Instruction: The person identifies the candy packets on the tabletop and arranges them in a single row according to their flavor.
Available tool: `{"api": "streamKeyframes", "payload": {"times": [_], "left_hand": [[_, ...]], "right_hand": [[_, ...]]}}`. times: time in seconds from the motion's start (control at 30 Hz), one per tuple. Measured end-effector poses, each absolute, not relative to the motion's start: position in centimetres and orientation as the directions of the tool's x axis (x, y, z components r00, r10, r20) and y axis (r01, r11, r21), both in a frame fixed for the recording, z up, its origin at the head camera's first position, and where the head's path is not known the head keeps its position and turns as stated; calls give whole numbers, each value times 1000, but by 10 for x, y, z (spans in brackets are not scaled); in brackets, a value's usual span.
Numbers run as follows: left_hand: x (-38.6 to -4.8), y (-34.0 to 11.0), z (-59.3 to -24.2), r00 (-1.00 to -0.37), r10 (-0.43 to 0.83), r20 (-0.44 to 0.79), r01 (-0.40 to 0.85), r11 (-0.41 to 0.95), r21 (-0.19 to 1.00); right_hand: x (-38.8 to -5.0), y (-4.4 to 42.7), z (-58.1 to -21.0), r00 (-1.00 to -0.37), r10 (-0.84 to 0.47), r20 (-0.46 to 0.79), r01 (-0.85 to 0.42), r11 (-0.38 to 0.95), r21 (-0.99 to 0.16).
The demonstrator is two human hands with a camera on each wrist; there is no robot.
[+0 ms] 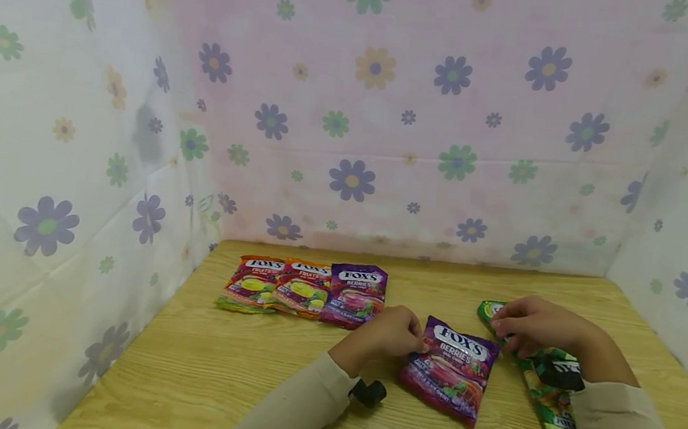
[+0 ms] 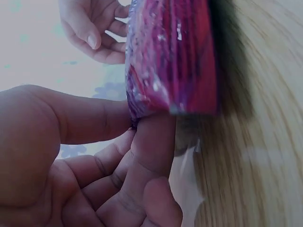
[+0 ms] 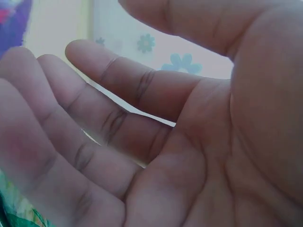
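A purple Fox's Berries candy bag [image 1: 450, 369] is tilted above the wooden table near its middle. My left hand [image 1: 392, 333] pinches the bag's left edge between thumb and forefinger, as the left wrist view shows on the same candy bag [image 2: 173, 56]. To the right of it, my right hand [image 1: 534, 325] hovers with loosely bent fingers over green candy bags [image 1: 557, 405]. Nothing lies in the right palm [image 3: 180, 165] in the right wrist view. The right forearm hides part of the green bags.
At the back left, two orange Fox's Fruits bags [image 1: 303, 287] and another purple Berries bag [image 1: 353, 296] lie in an overlapping row on the wooden table [image 1: 175, 378]. Flower-printed cloth [image 1: 416, 124] closes off the back and both sides.
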State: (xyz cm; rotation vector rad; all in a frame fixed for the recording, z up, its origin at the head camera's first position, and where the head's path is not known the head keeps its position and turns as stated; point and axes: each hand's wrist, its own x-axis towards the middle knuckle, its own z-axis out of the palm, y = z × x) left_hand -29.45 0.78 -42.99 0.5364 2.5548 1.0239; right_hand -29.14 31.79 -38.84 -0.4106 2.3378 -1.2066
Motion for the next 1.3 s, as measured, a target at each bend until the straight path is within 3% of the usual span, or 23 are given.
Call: {"api": "streamKeyframes", "payload": {"times": [0.33,0.6,0.8,1.03,1.3], "left_hand": [[-293,7,-430,-887,430,-169,189,672,716],[-292,7,-430,-889,423,-174,162,648,744],[-292,7,-430,-885,430,-178,164,646,746],[-292,8,-430,-895,405,-185,134,642,755],[-293,7,-426,-904,410,-118,191,636,748]], "right_hand": [[-290,301,-398,-861,-362,-358,39,655,-755],[-285,289,-401,-836,-372,-403,5,729,-684],[-284,281,-406,-789,-446,-423,-16,703,-711],[-287,276,-412,-789,-456,-411,-1,671,-742],[-286,274,-408,-818,-446,-363,-14,646,-763]]}}
